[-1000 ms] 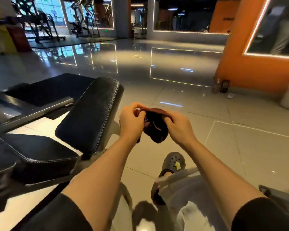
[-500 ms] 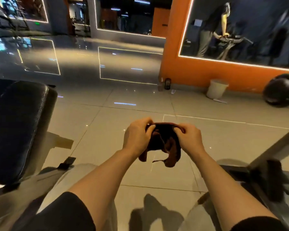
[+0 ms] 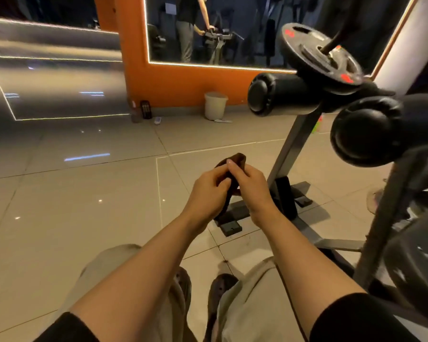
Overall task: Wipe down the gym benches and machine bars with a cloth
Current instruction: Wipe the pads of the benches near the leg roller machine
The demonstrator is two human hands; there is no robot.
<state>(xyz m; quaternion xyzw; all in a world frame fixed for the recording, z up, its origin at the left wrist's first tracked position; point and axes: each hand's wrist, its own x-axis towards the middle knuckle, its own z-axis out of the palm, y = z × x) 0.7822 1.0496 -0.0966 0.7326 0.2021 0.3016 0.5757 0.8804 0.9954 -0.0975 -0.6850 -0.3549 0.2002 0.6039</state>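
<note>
the dark brown cloth [image 3: 235, 162] is bunched small between both hands. the left hand [image 3: 209, 193] and right hand [image 3: 251, 188] pinch it together, fingers curled, arms stretched forward.

cloth [image 3: 235, 160]: soft brown fabric | floor [image 3: 72, 206]: glossy tile | roller pads [image 3: 277, 96]: seemingly black vinyl

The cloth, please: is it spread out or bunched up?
Bunched up: the cloth sits wadded between the left hand and right hand.
</note>
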